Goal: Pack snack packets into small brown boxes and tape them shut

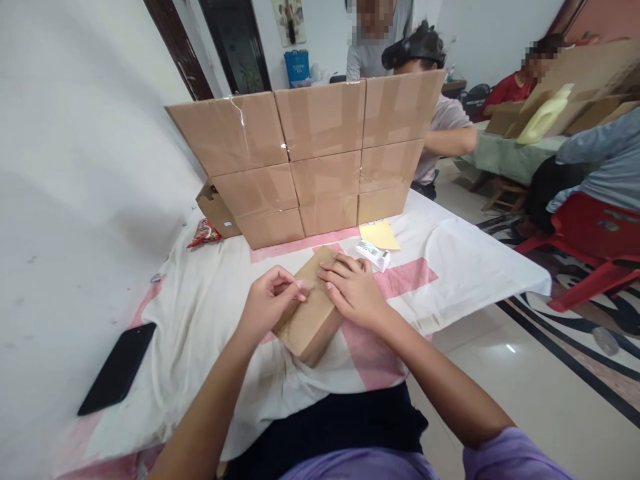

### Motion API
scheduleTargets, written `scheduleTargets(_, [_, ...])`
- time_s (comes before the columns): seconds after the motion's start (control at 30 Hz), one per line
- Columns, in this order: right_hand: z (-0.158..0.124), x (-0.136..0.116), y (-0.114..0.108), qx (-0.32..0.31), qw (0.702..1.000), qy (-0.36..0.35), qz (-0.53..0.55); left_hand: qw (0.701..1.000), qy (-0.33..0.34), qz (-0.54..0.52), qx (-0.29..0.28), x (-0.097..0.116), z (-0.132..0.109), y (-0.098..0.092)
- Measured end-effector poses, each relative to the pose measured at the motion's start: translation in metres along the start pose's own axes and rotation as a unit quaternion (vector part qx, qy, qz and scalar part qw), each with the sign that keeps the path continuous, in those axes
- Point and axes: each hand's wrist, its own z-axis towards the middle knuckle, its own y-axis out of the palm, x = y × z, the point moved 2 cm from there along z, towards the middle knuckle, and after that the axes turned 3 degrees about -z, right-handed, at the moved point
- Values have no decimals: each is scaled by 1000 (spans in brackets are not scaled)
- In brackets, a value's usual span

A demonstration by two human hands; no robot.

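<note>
Purple cloth sleeve (510, 457) nearest; right hand (354, 291) spread, left hand (273, 301) pinched, on brown oblong cardboard box (311, 319): probably light, stiff; hold its sides.

White wall (75, 133) left; dark door (237, 47) far; pale glossy floor (465, 373) near right, catching light; red chair (595, 230) right; cloth-draped table (493, 160) far right.

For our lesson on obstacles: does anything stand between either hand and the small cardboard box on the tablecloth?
Nothing visible does. The right hand rests on the cardboard box, the left hand is at its top, and the cardboard wall stands beyond both.
</note>
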Motion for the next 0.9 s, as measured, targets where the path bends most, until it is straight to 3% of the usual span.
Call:
scheduleTargets(0.13, [-7,-24,5,15,997,51,-61,1000,-11,-17,8,14,5,-23])
scheduleTargets(0.2, [-8,-28,6,18,996,56,-67,999,-35,-17,-14,24,2,-26])
scheduleTargets(0.33, [-8,-27,8,24,996,59,-62,985,-120,15,-124,37,-2,-14])
scheduleTargets(0.43, [-9,-26,8,25,996,65,-58,972,-160,45,-164,37,1,-4])
scheduleTargets(0.9, [-10,-30,7,27,995,79,-54,970,-152,125,-145,21,6,3])
